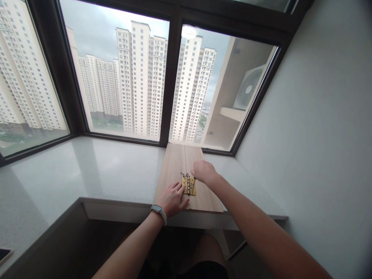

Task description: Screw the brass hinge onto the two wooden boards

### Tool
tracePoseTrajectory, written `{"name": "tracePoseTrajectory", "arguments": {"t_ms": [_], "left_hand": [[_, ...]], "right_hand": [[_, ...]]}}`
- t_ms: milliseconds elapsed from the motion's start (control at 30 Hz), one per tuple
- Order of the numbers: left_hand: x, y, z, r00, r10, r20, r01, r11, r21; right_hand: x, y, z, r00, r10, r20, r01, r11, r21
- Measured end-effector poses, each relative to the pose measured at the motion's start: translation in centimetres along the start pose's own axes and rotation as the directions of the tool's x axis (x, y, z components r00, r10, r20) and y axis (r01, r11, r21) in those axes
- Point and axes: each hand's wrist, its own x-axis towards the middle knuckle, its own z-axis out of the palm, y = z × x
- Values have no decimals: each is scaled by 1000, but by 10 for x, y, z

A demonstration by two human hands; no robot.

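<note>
A brass butt hinge (188, 185) lies opened flat across the seam between two pale wooden boards (171, 162). My left hand (173, 198) rests flat, fingers spread, its fingertips touching the hinge's left leaf. Closed in a fist, my right hand (204, 171) grips a screwdriver (194, 182), whose handle is hidden inside the fingers. Its thin dark shaft slants down to the right leaf of the hinge. Several small screws (183, 174) lie near the hinge's top edge.
The boards lie on a white stone sill (122, 166) below dark-framed windows (171, 77). A white wall (314, 128) rises at the right. Part of a dark object (4, 254) shows at the lower left. My knee (207, 248) is under the sill's front edge.
</note>
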Motion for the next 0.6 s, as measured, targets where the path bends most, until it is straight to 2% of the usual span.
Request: {"name": "tracePoseTrajectory", "arguments": {"t_ms": [133, 300, 500, 600], "left_hand": [[1, 0, 0, 1000, 5, 3, -5, 1000, 4], [1, 0, 1, 1000, -2, 4, 2, 1000, -2], [1, 0, 0, 1000, -8, 9, 8, 1000, -12], [1, 0, 0, 1000, -15, 10, 15, 1000, -18]], "right_hand": [[1, 0, -2, 996, -89, 13, 89, 995, -34], [-1, 3, -5, 990, -137, 37, 139, 989, -42], [-6, 12, -8, 935, -352, 42, 354, 934, -58], [-8, 13, -8, 957, -288, 34, 289, 957, -24]]}}
